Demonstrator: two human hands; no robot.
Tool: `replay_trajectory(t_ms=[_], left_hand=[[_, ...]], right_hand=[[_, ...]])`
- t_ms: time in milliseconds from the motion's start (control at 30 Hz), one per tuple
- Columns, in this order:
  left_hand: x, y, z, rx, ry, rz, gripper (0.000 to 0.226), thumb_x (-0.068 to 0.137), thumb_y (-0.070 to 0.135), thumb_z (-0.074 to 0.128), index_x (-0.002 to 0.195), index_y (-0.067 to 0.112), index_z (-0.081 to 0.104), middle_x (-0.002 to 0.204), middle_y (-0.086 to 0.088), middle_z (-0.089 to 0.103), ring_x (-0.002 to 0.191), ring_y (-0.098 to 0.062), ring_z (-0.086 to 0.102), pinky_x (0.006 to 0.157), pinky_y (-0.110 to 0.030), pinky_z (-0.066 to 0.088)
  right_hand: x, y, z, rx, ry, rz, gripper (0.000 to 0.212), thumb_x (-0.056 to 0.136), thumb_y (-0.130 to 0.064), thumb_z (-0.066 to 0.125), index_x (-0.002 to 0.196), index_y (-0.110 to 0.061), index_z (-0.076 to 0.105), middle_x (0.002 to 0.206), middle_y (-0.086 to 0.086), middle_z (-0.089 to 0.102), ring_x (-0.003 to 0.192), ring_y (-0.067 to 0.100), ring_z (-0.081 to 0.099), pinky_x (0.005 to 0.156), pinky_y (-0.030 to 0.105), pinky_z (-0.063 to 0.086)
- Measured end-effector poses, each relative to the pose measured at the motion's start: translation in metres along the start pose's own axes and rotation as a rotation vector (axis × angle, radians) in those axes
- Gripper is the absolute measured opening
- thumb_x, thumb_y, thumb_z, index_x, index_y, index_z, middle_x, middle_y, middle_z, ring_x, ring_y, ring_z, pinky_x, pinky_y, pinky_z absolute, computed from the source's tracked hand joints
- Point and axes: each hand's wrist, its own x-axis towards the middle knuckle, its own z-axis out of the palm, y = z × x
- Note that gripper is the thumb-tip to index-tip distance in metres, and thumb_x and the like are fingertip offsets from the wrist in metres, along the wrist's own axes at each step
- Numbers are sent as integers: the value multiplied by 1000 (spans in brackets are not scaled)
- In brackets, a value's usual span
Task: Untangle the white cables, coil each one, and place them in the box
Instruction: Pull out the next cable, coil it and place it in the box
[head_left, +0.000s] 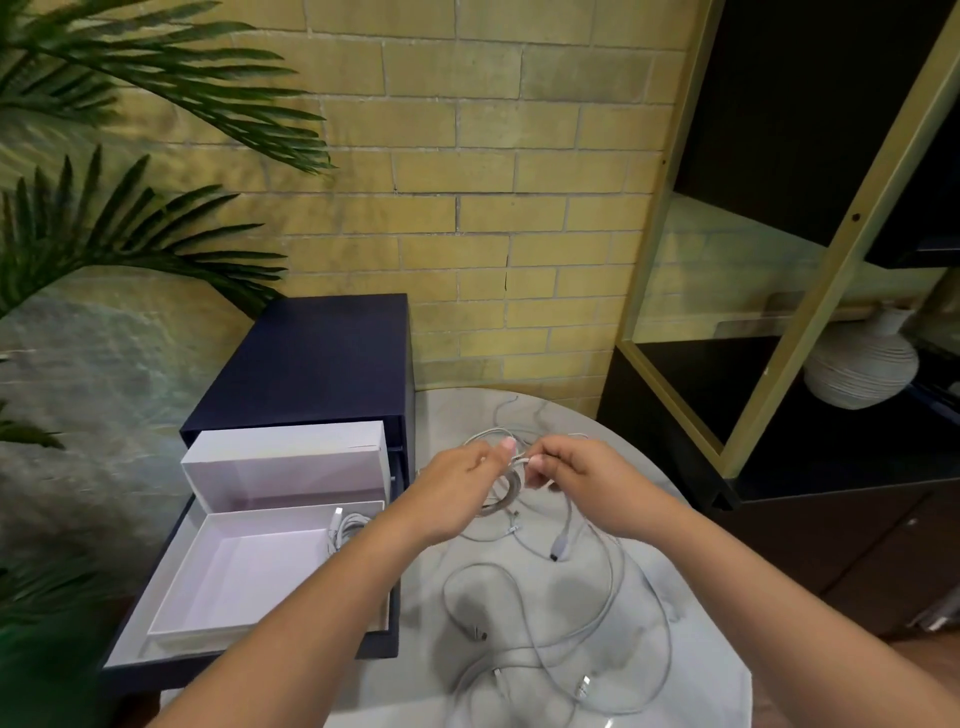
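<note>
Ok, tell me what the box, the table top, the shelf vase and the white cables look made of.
The box looks like matte white cardboard: thin walls, sharp corners. The table top shows grey veining, so marble or marble-look laminate, smooth. The vase is off-white, matte, finely ribbed, probably ceramic. The white cables seem plastic-sheathed, flexible.

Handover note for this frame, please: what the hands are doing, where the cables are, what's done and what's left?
Left hand and right hand: both pinch a half-wound cable above the table.
Done: one coiled cable lies in the white box.
Left: finish this coil and box it, then untangle, coil and box the loose cables on the table; their number I cannot tell.
</note>
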Motion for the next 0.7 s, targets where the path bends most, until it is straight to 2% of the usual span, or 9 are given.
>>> replay_trajectory(t_ms=[100,167,300,400,467,533,633,700], left_hand=[[-1,3,-4,13,-74,14,45,93,57,43,88,14,53,80,2,53,70,-12,48,63,-25,37],[0,5,-2,-7,-35,44,39,94,53,46,84,16,51,77,1,52,68,-14,50,59,-23,39],[1,9,3,-36,92,68,31,94,52,47,79,25,53,72,1,57,68,-18,56,62,-32,43],[3,10,6,-52,166,60,34,93,56,45,76,28,52,70,1,58,75,-25,63,69,-40,47],[3,11,8,-105,197,52,34,94,53,45,74,26,51,67,2,54,74,-28,63,63,-34,46],[5,12,10,-184,209,48,35,96,50,45,75,22,53,64,0,49,66,-26,58,52,-23,39],[7,16,12,-314,217,31,42,96,49,45,85,11,59,59,4,43,59,-17,49,53,-28,39],[9,18,14,-394,214,12,42,96,49,45,81,12,59,53,10,40,52,-11,43,55,-28,37]], right_hand=[[5,6,-9,-453,126,-208,18,97,-24,51,97,-18,68,91,-14,51,88,12,46,77,20,37],[7,7,-12,-500,170,-245,17,97,-22,52,99,-19,69,91,-14,49,88,14,49,75,25,41],[6,4,-9,-358,229,-194,17,96,-14,52,99,-12,69,93,-2,61,82,13,56,75,37,50],[4,0,-2,-181,259,-91,15,96,-18,54,103,-12,65,92,-1,62,74,10,61,72,32,53],[2,0,4,-65,266,-18,15,95,-23,56,105,-13,61,93,-1,63,75,8,65,73,30,55],[0,2,13,38,262,34,15,93,-27,58,101,-14,59,93,-1,66,82,9,66,78,35,55],[-4,0,26,287,273,114,19,90,-21,65,106,-13,59,101,4,69,91,15,68,84,37,56],[-6,-4,33,462,274,126,21,88,-10,65,108,-8,58,104,11,68,90,17,70,81,31,57]])
